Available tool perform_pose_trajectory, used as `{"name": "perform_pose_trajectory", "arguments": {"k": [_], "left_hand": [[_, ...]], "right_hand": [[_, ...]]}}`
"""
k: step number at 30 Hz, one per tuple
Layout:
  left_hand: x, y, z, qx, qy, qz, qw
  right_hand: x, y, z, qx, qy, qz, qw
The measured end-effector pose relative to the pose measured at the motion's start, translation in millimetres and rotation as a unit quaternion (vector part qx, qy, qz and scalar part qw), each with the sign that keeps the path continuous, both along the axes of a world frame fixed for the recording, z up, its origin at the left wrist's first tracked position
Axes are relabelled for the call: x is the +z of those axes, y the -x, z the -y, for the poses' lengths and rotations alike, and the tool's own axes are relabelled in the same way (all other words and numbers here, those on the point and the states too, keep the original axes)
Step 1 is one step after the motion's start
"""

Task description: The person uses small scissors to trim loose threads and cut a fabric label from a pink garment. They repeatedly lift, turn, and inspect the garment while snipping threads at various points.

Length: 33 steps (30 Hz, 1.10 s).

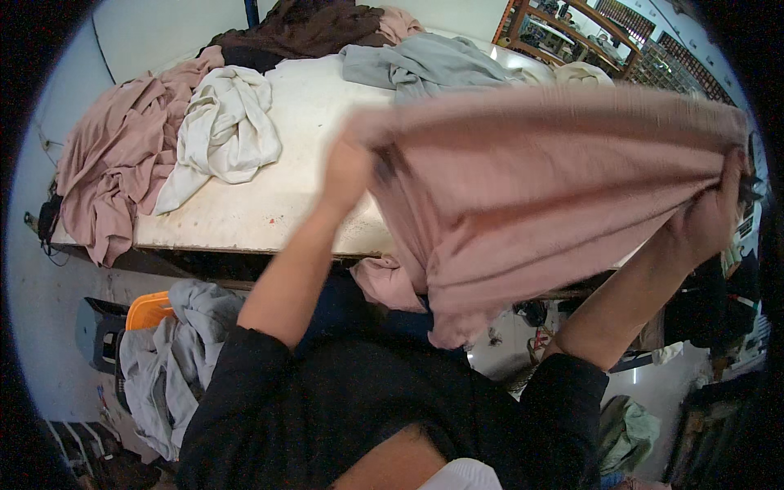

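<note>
A large piece of dusty-pink cloth (523, 196) is stretched out in the air between my two hands, its upper edge smeared by motion. My left hand (349, 175) is closed on one upper corner, above the front part of the table. Far to the right, my right hand (712, 214) grips the other end of the cloth, its fingers partly hidden by folds. The lower part of the cloth hangs over the table's front edge toward my body. Whether it is a garment or a plain length of fabric cannot be made out.
On the white table (306, 122) lie a pink cloth heap (114, 155), a crumpled white cloth (229, 126), a dark brown pile (302, 33) and grey cloth (425, 65). Below left, grey cloth (175, 359) drapes over an orange container (149, 310). Green cloth (629, 433) sits low at right.
</note>
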State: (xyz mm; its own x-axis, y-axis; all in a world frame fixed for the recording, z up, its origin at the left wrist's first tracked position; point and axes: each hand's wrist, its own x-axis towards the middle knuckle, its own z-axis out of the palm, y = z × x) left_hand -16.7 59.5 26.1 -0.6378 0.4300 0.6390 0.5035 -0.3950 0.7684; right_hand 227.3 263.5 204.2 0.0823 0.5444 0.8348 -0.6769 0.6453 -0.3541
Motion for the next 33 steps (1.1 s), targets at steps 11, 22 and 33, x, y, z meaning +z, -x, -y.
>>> {"name": "perform_pose_trajectory", "arguments": {"k": [11,22,33], "left_hand": [[171.2,21.5,167.9,-0.007,0.168,-0.207,0.964],[63.8,70.2,120.6,-0.183,0.293,0.0,0.939],[9.9,36.2,62.2,-0.308,0.164,0.427,0.834]], "right_hand": [[-8.9,24.6,-31.5,-0.111,-0.012,0.162,0.98],[-135.9,50.1,-68.1,0.081,0.194,0.199,0.957],[-173.8,109.3,50.2,-0.088,-0.135,0.442,0.883]]}}
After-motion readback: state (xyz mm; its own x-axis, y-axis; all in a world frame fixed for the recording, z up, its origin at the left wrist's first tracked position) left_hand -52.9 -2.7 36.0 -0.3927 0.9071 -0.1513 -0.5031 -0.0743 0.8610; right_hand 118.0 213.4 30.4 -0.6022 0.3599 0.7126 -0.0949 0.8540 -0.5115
